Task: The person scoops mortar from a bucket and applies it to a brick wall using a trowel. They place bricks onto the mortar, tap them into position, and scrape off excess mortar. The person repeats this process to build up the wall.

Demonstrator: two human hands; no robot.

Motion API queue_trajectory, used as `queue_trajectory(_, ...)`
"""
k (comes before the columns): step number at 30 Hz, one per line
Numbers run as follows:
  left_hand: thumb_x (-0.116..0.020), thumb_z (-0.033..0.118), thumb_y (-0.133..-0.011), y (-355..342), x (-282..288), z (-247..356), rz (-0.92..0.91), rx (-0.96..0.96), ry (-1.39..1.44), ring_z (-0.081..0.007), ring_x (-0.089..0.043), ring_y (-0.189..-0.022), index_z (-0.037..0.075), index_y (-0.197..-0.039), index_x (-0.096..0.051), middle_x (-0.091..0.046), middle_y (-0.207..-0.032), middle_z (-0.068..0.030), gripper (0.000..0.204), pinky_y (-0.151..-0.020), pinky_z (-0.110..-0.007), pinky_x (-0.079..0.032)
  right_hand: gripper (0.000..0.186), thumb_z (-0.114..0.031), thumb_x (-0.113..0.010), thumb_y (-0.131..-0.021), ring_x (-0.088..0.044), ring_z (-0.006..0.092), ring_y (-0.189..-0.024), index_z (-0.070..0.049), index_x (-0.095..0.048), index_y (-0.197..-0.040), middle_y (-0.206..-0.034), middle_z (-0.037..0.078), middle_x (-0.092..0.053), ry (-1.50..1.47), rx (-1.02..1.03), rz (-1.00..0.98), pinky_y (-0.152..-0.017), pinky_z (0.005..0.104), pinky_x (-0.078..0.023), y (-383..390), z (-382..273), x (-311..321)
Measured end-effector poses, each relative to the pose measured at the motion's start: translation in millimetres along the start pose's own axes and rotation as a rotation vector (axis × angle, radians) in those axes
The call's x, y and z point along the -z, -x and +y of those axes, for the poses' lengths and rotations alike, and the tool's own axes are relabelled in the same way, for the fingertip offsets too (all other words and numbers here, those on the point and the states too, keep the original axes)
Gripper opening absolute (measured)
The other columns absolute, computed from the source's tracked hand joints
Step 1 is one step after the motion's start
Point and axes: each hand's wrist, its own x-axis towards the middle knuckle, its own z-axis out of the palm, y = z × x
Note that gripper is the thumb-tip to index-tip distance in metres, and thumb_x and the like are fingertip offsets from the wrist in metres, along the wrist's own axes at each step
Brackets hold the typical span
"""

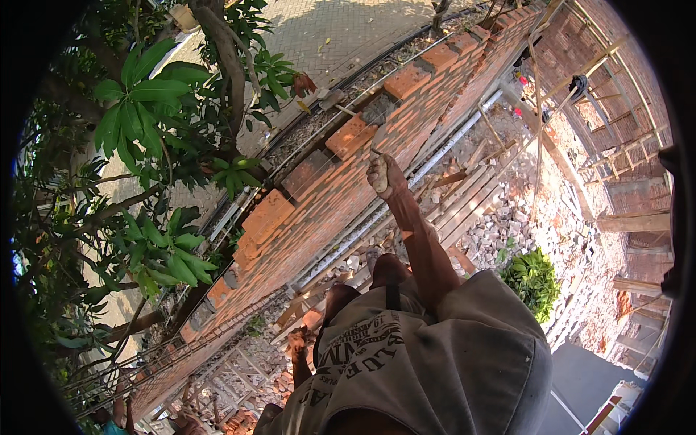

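Note:
My right hand reaches out over a red brick wall, its fingers closed round the handle of a trowel. Only the trowel's thin shank shows clearly; its blade is hard to make out against the bricks. Just beyond the hand, a patch of grey mortar lies on the wall top between two orange bricks, a nearer brick and a farther brick. My left hand hangs low beside my body, near the wall's foot. Its fingers look loosely apart, with nothing visible in them.
Leafy branches crowd the left side, before a paved road. Rubble, planks and a white pipe lie below the wall's right side. Wooden poles stand at right. Another person is at lower left.

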Motion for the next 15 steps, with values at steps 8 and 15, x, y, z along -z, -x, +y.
queue_trajectory(8,-0.048,0.026,-0.095,1.6,1.8,-7.4,0.017,-0.004,0.017,-0.0156,-0.058,-0.062,0.004,-0.108,-0.051,-0.057,-0.084,-0.0067,0.026,-0.053,-0.026,-0.048,0.028,-0.029,-0.046,-0.098,-0.05,0.0131,-0.052,-0.004,-0.054,-0.088,-0.067,0.003,-0.053,0.457,-0.042,0.158,-0.046,0.0283,-0.044,47.9,-4.2,-36.1)
queue_trajectory(15,-0.047,0.026,-0.095,-11.1,-9.1,-2.1,-0.005,-0.028,0.029,-0.0156,-0.058,-0.062,0.004,-0.109,-0.051,-0.057,-0.084,-0.0068,0.026,-0.053,-0.026,-0.048,0.03,-0.023,-0.061,-0.088,-0.057,0.0155,-0.049,0.004,-0.059,-0.076,-0.061,0.009,-0.059,1.706,0.083,0.043,-0.044,0.0325,-0.045,59.3,-36.9,-50.2)
